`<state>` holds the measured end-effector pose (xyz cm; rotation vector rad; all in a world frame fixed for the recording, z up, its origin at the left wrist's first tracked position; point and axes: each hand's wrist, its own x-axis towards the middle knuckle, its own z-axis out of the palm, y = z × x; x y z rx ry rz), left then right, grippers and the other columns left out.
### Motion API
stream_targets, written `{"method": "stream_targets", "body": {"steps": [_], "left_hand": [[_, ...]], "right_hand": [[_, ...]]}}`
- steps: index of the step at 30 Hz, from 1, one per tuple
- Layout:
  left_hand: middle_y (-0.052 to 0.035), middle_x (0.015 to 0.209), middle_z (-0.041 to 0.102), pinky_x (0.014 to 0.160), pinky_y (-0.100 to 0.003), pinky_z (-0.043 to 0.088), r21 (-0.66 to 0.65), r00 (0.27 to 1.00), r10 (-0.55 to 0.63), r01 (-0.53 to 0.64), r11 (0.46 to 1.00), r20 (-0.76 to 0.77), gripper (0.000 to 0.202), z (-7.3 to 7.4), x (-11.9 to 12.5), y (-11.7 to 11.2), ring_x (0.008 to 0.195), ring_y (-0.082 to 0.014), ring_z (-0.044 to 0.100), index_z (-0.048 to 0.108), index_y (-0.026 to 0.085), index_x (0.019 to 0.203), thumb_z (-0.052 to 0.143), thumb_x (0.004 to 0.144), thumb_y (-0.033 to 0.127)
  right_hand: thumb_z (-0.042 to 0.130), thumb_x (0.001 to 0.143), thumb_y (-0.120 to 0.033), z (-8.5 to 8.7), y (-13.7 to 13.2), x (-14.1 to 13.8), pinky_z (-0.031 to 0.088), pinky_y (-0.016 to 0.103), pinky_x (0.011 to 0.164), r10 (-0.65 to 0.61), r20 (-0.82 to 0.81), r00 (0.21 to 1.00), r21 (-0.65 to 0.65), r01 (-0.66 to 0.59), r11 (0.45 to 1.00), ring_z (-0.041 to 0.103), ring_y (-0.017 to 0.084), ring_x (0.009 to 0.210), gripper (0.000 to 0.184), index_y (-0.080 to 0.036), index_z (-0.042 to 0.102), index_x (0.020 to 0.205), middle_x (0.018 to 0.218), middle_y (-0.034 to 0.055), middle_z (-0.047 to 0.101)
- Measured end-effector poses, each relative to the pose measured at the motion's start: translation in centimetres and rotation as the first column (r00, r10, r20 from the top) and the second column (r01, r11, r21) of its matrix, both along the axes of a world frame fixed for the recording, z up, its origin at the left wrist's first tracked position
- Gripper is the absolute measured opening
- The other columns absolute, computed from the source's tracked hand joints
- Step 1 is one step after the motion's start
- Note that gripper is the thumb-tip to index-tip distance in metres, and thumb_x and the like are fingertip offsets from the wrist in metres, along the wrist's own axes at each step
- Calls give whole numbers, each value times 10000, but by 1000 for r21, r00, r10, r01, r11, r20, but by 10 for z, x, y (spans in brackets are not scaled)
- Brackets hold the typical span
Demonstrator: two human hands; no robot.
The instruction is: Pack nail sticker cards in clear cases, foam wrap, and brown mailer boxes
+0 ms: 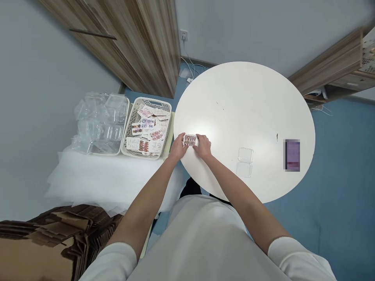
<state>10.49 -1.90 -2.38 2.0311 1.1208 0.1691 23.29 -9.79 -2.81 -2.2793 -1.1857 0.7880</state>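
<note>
At the left edge of the round white table (243,101), both my hands hold a small card of press-on nails (190,140). My left hand (178,146) pinches its left end and my right hand (203,145) grips its right end, fingers closed. An open clear plastic case (245,162) lies on the table to the right of my right hand, apart from it. A white basket (148,128) with several more nail cards stands to the left, off the table.
A tray of clear plastic cases (101,125) sits beside the basket on white foam sheets (108,183). Flattened cardboard boxes (47,242) lie at the lower left. A blurred purple rectangular object (292,155) rests near the table's right edge. Wooden furniture stands behind.
</note>
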Motion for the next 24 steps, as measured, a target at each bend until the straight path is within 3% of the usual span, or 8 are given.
{"method": "stream_targets", "body": {"steps": [7, 15, 20, 24], "left_hand": [[-48, 1006, 529, 725, -267, 429, 2, 997, -66, 66, 998, 38, 663, 20, 2, -32, 627, -101, 474, 287, 187, 1304, 561, 700, 198], [-26, 958, 541, 677, -264, 436, 9, 960, -267, 267, 964, 79, 635, 46, 44, -101, 634, -110, 483, 325, 221, 1279, 587, 705, 292], [-63, 1051, 502, 702, -288, 437, 12, 918, -393, 393, 919, 52, 617, 45, 75, -159, 772, -164, 523, 353, 231, 1259, 593, 699, 331], [-74, 1101, 465, 682, -292, 438, 15, 907, -422, 422, 907, -7, 599, 37, 99, -196, 844, -190, 527, 363, 237, 1248, 589, 700, 324]], "right_hand": [[484, 729, -189, 19, -44, 19, 413, 328, 797, 93, -235, 967, 172, -53, 984, 507, 147, 803, 628, -217, 246, 1309, 1046, 53, 504], [546, 713, -213, 45, -147, 65, 418, 357, 813, 104, -231, 967, 233, -49, 971, 501, 172, 870, 688, -277, 230, 1320, 1039, 47, 488], [550, 714, -231, 43, -219, 93, 401, 391, 848, 48, -189, 981, 182, -13, 983, 472, 202, 953, 638, -266, 284, 1293, 1077, 61, 478], [594, 674, -245, 34, -256, 111, 350, 415, 915, -16, -89, 996, 127, 27, 992, 376, 247, 1090, 615, -248, 362, 1244, 1144, 73, 432]]}}
